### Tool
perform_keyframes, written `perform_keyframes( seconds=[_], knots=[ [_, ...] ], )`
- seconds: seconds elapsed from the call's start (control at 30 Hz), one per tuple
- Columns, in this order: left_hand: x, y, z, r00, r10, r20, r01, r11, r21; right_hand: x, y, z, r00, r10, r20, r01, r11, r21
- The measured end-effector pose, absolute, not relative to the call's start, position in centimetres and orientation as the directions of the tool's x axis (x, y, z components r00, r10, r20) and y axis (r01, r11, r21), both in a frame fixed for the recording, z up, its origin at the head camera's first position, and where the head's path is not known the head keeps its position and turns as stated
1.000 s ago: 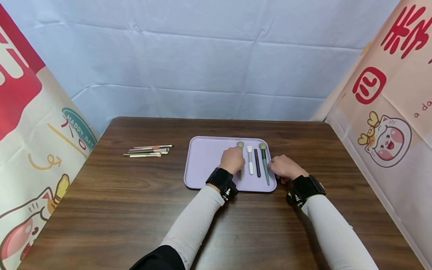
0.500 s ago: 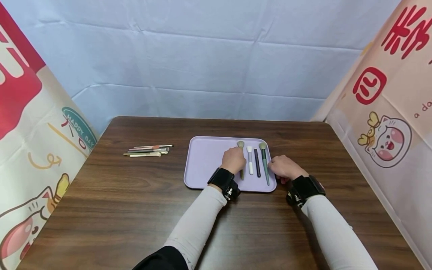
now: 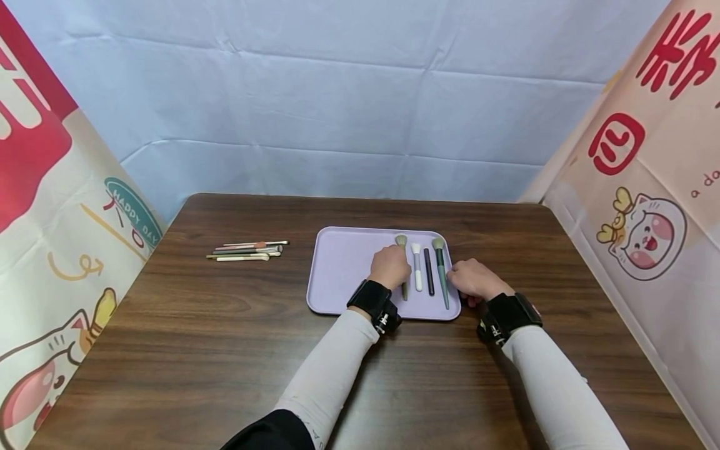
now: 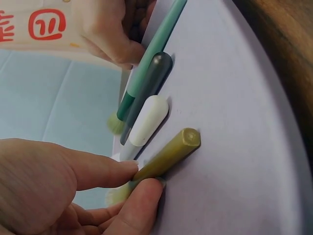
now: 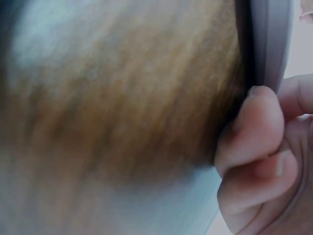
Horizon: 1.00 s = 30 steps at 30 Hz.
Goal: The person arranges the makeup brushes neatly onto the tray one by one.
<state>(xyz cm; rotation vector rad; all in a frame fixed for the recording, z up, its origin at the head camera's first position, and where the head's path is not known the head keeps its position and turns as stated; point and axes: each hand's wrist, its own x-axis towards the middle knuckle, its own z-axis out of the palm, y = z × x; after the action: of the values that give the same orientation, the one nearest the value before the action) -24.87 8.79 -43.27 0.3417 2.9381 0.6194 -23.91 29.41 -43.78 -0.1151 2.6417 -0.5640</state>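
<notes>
A lilac tray point(image 3: 340, 269) lies on the table. My left hand point(image 3: 389, 267) is over its middle, and in the left wrist view thumb and forefinger pinch an olive-gold makeup brush point(image 4: 171, 154). Its bristles point to the far side. To its right lie a white-handled brush point(image 3: 417, 269), a slim black-handled brush point(image 3: 429, 273) and a green makeup brush point(image 3: 441, 275), roughly side by side. My right hand point(image 3: 477, 279) grips the tray's right edge; in the right wrist view its curled fingers point(image 5: 254, 132) meet the tray wall point(image 5: 274, 44).
At the left of the brown wooden table point(image 3: 225, 337) lies a small pile of several thin brushes point(image 3: 247, 251). A pale blue cloth point(image 3: 337, 106) hangs behind the table, with printed banners point(image 3: 635, 231) at both sides.
My left hand has shifted very slightly to the right along with the olive-gold makeup brush, then stayed there. The right hand keeps its place at the tray's edge.
</notes>
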Motion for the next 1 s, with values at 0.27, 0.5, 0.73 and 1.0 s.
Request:
perform_keyframes(
  seconds=[0.27, 0.5, 0.73, 1.0],
  knots=[
    [-24.97, 8.96, -43.38, -0.970, 0.232, -0.069, 0.183, 0.889, 0.420, -23.92, 29.34, -43.75, -0.902, -0.161, -0.400, 0.019, 0.912, -0.410],
    [-24.87, 9.00, -43.22, -0.972, 0.221, -0.084, 0.166, 0.890, 0.425, -24.01, 29.37, -43.85, -0.904, -0.164, -0.396, 0.015, 0.912, -0.410],
    [-24.83, 9.03, -43.24, -0.972, 0.218, -0.086, 0.163, 0.893, 0.420, -23.95, 29.39, -43.87, -0.903, -0.172, -0.394, 0.005, 0.912, -0.411],
    [-25.00, 9.10, -43.36, -0.976, 0.193, -0.102, 0.137, 0.904, 0.405, -23.98, 29.41, -43.91, -0.901, -0.168, -0.400, 0.012, 0.912, -0.410]
  ],
)
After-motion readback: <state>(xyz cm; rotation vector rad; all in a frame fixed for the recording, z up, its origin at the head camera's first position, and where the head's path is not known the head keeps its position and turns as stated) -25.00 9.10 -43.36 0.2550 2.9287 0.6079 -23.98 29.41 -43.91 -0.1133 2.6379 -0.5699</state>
